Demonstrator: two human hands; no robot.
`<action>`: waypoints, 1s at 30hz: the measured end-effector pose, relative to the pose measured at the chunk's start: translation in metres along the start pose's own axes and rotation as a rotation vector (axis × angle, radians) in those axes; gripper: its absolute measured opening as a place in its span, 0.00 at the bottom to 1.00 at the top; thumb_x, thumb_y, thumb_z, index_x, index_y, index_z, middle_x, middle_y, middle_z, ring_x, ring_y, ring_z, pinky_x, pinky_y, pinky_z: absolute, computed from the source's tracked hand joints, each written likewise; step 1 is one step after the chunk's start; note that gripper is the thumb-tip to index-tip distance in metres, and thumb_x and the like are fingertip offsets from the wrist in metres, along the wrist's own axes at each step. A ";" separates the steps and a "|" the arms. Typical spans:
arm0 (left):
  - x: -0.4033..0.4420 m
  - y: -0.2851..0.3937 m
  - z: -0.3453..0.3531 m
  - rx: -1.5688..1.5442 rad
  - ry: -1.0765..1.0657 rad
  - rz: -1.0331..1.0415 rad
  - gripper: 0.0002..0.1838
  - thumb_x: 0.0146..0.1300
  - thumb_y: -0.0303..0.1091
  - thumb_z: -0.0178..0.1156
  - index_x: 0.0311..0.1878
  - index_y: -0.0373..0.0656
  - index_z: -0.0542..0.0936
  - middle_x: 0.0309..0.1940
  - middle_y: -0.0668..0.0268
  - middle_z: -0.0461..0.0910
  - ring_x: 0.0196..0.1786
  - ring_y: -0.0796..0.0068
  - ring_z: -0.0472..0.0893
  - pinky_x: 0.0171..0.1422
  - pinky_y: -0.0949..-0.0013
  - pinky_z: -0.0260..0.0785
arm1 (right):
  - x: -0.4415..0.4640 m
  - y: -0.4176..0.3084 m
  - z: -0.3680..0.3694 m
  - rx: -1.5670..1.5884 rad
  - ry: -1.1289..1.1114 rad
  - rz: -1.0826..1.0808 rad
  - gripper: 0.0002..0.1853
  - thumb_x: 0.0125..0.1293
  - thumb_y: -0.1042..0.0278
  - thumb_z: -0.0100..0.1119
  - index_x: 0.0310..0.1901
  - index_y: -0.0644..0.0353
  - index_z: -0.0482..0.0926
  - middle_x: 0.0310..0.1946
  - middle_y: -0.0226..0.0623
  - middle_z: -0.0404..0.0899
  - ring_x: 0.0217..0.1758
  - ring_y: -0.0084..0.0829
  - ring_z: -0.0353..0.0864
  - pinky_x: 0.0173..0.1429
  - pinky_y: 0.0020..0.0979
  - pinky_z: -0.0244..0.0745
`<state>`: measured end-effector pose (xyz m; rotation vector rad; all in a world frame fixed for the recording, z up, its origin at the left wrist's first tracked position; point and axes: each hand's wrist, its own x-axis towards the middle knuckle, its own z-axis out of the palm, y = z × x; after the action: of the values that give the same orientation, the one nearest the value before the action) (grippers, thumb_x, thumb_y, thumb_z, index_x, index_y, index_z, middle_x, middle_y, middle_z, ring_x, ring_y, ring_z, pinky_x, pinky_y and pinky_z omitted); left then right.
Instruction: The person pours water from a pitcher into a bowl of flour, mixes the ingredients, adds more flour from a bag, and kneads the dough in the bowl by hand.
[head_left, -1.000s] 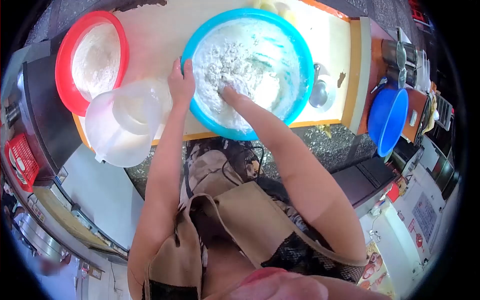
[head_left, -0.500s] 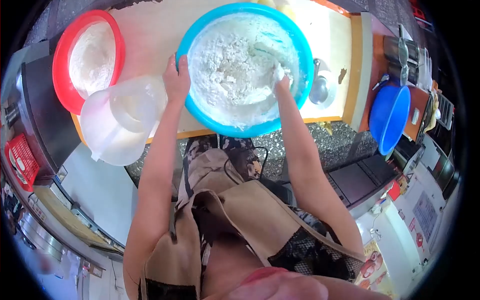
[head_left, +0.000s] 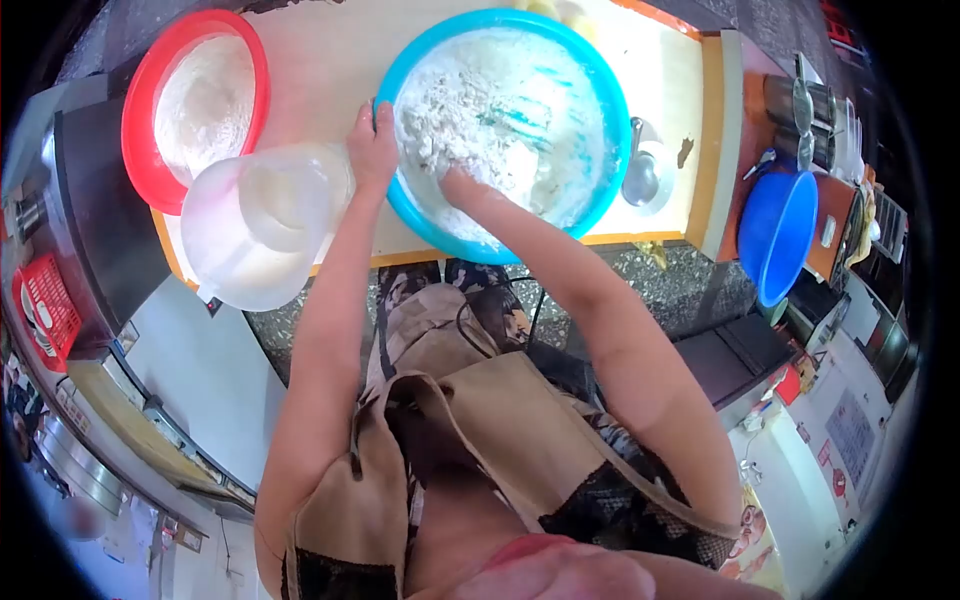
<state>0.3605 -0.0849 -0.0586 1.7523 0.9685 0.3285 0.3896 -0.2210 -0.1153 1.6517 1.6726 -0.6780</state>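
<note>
A large turquoise basin (head_left: pixel 618 130) sits on the table in front of me, holding a crumbly white floury mixture (head_left: pixel 455 125). My left hand (head_left: pixel 374 150) grips the basin's left rim, thumb and fingers closed over the edge. Inside the basin, my right hand (head_left: pixel 462 187) is pushed into the mixture left of centre, its fingers buried out of sight. Turquoise streaks of the basin's bottom show through right of the heap. A translucent plastic jug (head_left: pixel 215 235) stands just left of my left forearm, near the table edge.
A red basin (head_left: pixel 138 140) with white powder stands at the far left of the table (head_left: pixel 320 60). Right of the turquoise basin lies a round metal utensil (head_left: pixel 640 180). A blue basin (head_left: pixel 770 240) stands on its side beyond the table's right end.
My right hand has moved left across the basin, from its right side into the heap, and the bottom shows more. My left hand stays on the rim.
</note>
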 end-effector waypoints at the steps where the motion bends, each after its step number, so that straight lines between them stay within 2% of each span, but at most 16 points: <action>1: 0.001 0.000 0.002 0.017 0.009 0.001 0.18 0.61 0.43 0.46 0.43 0.37 0.72 0.30 0.52 0.76 0.34 0.57 0.76 0.40 0.62 0.65 | -0.016 0.005 -0.006 0.345 0.038 0.086 0.20 0.57 0.69 0.38 0.52 0.61 0.68 0.48 0.43 0.70 0.54 0.35 0.66 0.62 0.38 0.56; 5: 0.002 0.002 0.001 0.031 0.010 -0.006 0.18 0.61 0.42 0.45 0.43 0.37 0.72 0.29 0.51 0.75 0.33 0.54 0.75 0.39 0.61 0.64 | 0.075 0.006 0.074 0.563 0.226 0.202 0.21 0.61 0.66 0.32 0.55 0.58 0.64 0.55 0.41 0.63 0.62 0.35 0.57 0.64 0.37 0.53; 7: -0.003 -0.001 -0.002 0.085 -0.022 -0.025 0.18 0.61 0.43 0.46 0.44 0.37 0.71 0.31 0.50 0.76 0.34 0.53 0.75 0.40 0.60 0.65 | 0.195 -0.035 0.179 0.614 0.340 0.111 0.21 0.63 0.64 0.30 0.57 0.57 0.62 0.59 0.40 0.59 0.65 0.35 0.52 0.65 0.36 0.52; 9: 0.010 0.000 0.001 0.118 -0.024 -0.001 0.18 0.60 0.43 0.46 0.44 0.37 0.71 0.32 0.49 0.76 0.36 0.52 0.76 0.40 0.60 0.65 | 0.070 0.037 0.065 0.637 0.118 0.065 0.19 0.59 0.69 0.35 0.51 0.60 0.66 0.53 0.44 0.65 0.60 0.38 0.59 0.62 0.38 0.55; 11: 0.004 -0.011 0.004 0.123 0.043 0.104 0.20 0.60 0.43 0.46 0.47 0.37 0.71 0.35 0.47 0.75 0.39 0.49 0.75 0.43 0.59 0.66 | -0.006 0.072 0.009 0.737 -0.137 -0.019 0.17 0.55 0.73 0.39 0.46 0.63 0.71 0.47 0.47 0.70 0.55 0.41 0.66 0.59 0.39 0.59; 13: 0.006 -0.008 0.003 0.131 0.036 0.080 0.20 0.60 0.43 0.47 0.47 0.37 0.71 0.36 0.47 0.75 0.40 0.49 0.75 0.43 0.59 0.66 | -0.065 0.092 -0.011 0.786 -0.052 0.091 0.17 0.51 0.76 0.44 0.44 0.65 0.72 0.44 0.49 0.72 0.51 0.42 0.69 0.58 0.38 0.61; 15: 0.013 0.000 0.004 0.129 0.032 0.057 0.21 0.59 0.44 0.48 0.48 0.37 0.71 0.37 0.46 0.75 0.40 0.49 0.75 0.44 0.58 0.66 | -0.059 0.110 0.050 0.752 0.267 0.159 0.18 0.53 0.71 0.45 0.47 0.59 0.72 0.46 0.46 0.72 0.53 0.39 0.69 0.59 0.39 0.58; 16: 0.022 0.008 0.003 0.178 -0.040 0.062 0.21 0.58 0.44 0.50 0.48 0.37 0.71 0.37 0.47 0.75 0.40 0.49 0.75 0.44 0.58 0.67 | -0.065 0.122 0.043 0.441 0.937 0.234 0.17 0.56 0.67 0.45 0.48 0.49 0.73 0.50 0.41 0.70 0.55 0.37 0.66 0.61 0.40 0.55; 17: 0.032 0.014 0.004 0.226 -0.112 0.069 0.22 0.57 0.44 0.52 0.47 0.37 0.71 0.37 0.48 0.76 0.40 0.50 0.75 0.44 0.59 0.67 | -0.059 0.150 0.037 0.651 0.756 0.172 0.17 0.58 0.62 0.44 0.50 0.42 0.71 0.56 0.34 0.65 0.59 0.38 0.61 0.64 0.41 0.49; 20: 0.059 0.003 0.016 0.306 -0.125 0.213 0.22 0.53 0.45 0.55 0.46 0.38 0.72 0.35 0.51 0.77 0.40 0.52 0.76 0.44 0.59 0.67 | -0.031 0.213 0.013 0.592 0.380 0.143 0.17 0.58 0.62 0.44 0.51 0.42 0.70 0.57 0.34 0.63 0.60 0.39 0.59 0.64 0.41 0.49; 21: 0.063 0.004 0.019 0.298 -0.126 0.193 0.22 0.53 0.45 0.55 0.46 0.38 0.72 0.35 0.51 0.77 0.40 0.52 0.76 0.44 0.59 0.67 | -0.027 0.225 0.007 0.559 0.278 0.161 0.18 0.58 0.62 0.44 0.51 0.42 0.70 0.57 0.34 0.62 0.60 0.39 0.59 0.64 0.41 0.49; 23: 0.067 0.005 0.018 0.401 -0.089 0.298 0.23 0.52 0.45 0.57 0.47 0.40 0.72 0.34 0.54 0.78 0.40 0.54 0.76 0.45 0.61 0.68 | -0.040 0.226 0.013 0.551 0.165 0.256 0.18 0.58 0.61 0.43 0.51 0.43 0.70 0.58 0.33 0.61 0.61 0.40 0.58 0.64 0.42 0.49; 25: 0.067 0.006 0.017 0.386 -0.086 0.242 0.22 0.51 0.44 0.57 0.47 0.41 0.73 0.34 0.55 0.78 0.40 0.55 0.76 0.45 0.62 0.68 | -0.065 0.206 0.035 0.621 0.175 0.442 0.18 0.58 0.61 0.43 0.51 0.43 0.70 0.59 0.33 0.60 0.61 0.41 0.57 0.64 0.42 0.49; 27: 0.062 0.007 0.017 0.379 -0.089 0.194 0.22 0.51 0.44 0.57 0.48 0.42 0.73 0.35 0.56 0.78 0.40 0.55 0.76 0.45 0.62 0.68 | -0.056 0.164 0.138 0.713 0.475 0.702 0.15 0.56 0.61 0.45 0.46 0.44 0.74 0.53 0.37 0.68 0.58 0.42 0.62 0.61 0.43 0.53; 29: 0.061 0.011 0.015 0.260 -0.063 0.179 0.21 0.51 0.42 0.57 0.47 0.44 0.74 0.35 0.57 0.78 0.40 0.55 0.76 0.45 0.63 0.68 | -0.081 0.097 0.127 0.506 0.380 0.828 0.12 0.55 0.64 0.44 0.38 0.51 0.77 0.43 0.39 0.72 0.50 0.37 0.67 0.56 0.50 0.54; 30: 0.064 0.015 0.014 0.261 -0.053 0.182 0.21 0.51 0.42 0.57 0.47 0.44 0.74 0.35 0.57 0.78 0.40 0.55 0.76 0.45 0.63 0.68 | -0.043 0.070 0.224 0.396 0.107 0.632 0.12 0.54 0.66 0.44 0.38 0.52 0.76 0.41 0.41 0.73 0.48 0.38 0.69 0.55 0.49 0.56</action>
<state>0.4163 -0.0489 -0.0654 2.0838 0.8445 0.2789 0.4819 -0.4162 -0.2166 2.3747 1.0095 -0.6248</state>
